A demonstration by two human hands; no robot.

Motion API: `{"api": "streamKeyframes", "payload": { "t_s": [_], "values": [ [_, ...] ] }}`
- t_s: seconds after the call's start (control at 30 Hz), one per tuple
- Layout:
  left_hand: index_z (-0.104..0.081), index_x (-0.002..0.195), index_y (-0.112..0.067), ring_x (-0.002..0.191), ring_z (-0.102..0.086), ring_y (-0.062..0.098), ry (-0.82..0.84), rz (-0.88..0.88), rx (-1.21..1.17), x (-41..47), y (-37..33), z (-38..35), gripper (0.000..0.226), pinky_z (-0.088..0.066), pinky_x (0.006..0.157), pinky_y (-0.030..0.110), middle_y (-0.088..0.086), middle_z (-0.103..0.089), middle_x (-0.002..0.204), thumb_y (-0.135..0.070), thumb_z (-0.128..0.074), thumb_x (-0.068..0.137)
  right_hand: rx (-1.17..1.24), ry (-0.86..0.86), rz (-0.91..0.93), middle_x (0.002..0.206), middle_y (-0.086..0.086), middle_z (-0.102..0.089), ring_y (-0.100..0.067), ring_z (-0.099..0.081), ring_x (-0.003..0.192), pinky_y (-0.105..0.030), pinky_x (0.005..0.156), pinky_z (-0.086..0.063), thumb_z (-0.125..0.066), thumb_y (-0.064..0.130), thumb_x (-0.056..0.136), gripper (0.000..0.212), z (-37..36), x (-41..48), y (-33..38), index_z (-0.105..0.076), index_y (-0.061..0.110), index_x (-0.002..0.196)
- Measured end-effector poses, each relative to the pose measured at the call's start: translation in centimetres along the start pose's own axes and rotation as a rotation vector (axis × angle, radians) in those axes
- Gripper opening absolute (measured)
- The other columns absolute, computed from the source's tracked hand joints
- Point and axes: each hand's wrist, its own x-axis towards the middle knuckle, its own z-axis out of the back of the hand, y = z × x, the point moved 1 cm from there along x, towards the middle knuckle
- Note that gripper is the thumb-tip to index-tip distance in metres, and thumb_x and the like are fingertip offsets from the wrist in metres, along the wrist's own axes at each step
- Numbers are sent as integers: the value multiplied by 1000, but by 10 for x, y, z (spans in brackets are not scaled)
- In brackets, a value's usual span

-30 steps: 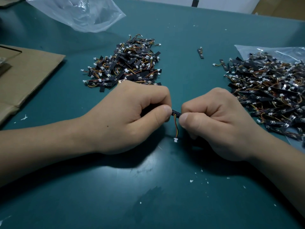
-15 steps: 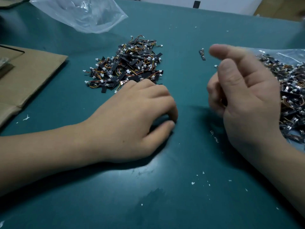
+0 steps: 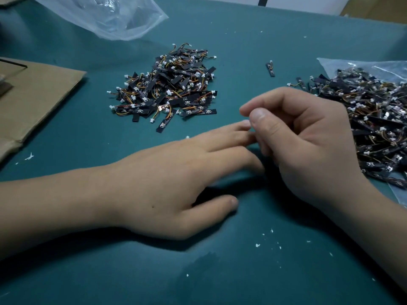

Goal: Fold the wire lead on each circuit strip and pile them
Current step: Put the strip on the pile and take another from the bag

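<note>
where teal mat spreads, strip pile, cardboard, white wall

The right hand hides the left hand at its fingers; the right strip pile is cropped.

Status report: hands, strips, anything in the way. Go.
Left hand open, fingers straight. Right hand curled, no strip seen in it. Strip pile ahead, bigger heap at right. Nothing blocks either.

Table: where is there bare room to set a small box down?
The near table edge, this side of the left hand and right hand, holds only white crumbs. Also bare between the cardboard and the middle pile. Crowded: the right pile on its bag.
</note>
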Motion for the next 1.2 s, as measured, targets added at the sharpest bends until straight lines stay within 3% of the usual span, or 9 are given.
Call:
{"api": "streamKeyframes", "payload": {
  "t_s": [0.13, 0.23, 0.33, 0.57, 0.7, 0.9, 1.03, 1.13, 1.2],
  "values": [
    [-70, 105, -19, 123, -56, 22, -334, 13, 138, -2, -1, 0, 34, -39, 105, 45, -3, -65, 123, -4, -55, 78, -27, -105, 14, 56, 10, -52, -8, -40, 49, -22, 49, -32, -59, 14, 99, 16, 1, -1, 2, -71, 22, 92],
    [-60, 110, -35, 111, -46, 14, -458, 338, 139, -1, 3, 3, 49, -27, 91, 37, -17, -55, 114, -10, -53, 69, -73, -68, -29, 56, 7, -50, -9, -39, 50, -24, 48, -31, -61, 17, 98, 14, 0, 0, 1, -72, 20, 90],
    [-55, 111, -39, 100, -42, 12, -363, 472, 160, 1, 7, 1, 42, -22, 86, 33, -19, -53, 100, -21, -48, 74, -227, 74, -66, 58, 6, -55, -6, -43, 51, -22, 52, -35, -64, 27, 94, 10, -2, 0, 0, -72, 23, 90],
    [-52, 101, -40, 87, -48, 3, -334, 432, 135, 3, 11, -2, 27, -26, 88, 30, -22, -59, 90, -22, -47, 81, -510, 250, -119, 73, 15, -64, -7, -56, 63, -40, 65, -51, -69, 47, 87, 18, -7, 0, 3, -62, 35, 98],
    [-48, 102, -39, 88, -48, -2, -387, 366, 109, 2, 11, -3, 27, -28, 87, 29, -23, -56, 90, -18, -53, 85, -636, 288, -46, 71, 13, -60, -12, -55, 68, -42, 68, -52, -57, 53, 88, 24, -9, -1, 5, -66, 34, 98],
    [-58, 100, -30, 80, -53, -5, -475, 322, -59, 3, 7, 1, 10, -36, 78, 27, -24, -58, 82, -35, -50, 97, -394, 161, 40, 74, 6, -69, -12, -60, 65, -34, 64, -50, -69, 29, 96, 8, -4, -2, 2, -74, 24, 93],
    [-64, 99, -20, 71, -56, 16, -545, 320, -254, 2, 7, 6, 25, -44, 67, 34, -4, -60, 74, -35, -45, 101, -320, 55, 68, 67, 4, -65, -16, -54, 55, -22, 55, -43, -72, 21, 96, 4, -4, -3, 5, -75, 22, 93],
    [-65, 91, -18, 55, -46, 5, -593, 345, -271, 4, 12, 5, 13, -34, 53, 14, -11, -53, 63, -25, -56, 98, -279, 67, 44, 64, 4, -61, -11, -51, 54, -18, 54, -39, -66, 29, 98, 14, -4, -3, 7, -72, 22, 88],
    [-65, 91, -18, 54, -46, 3, -607, 335, -251, 4, 12, 6, 9, -31, 54, 9, -14, -52, 63, -22, -60, 97, -247, 130, -25, 63, -1, -60, -13, -52, 54, -27, 53, -42, -56, 38, 101, 28, -4, -2, 7, -69, 20, 84]
  ]
}}
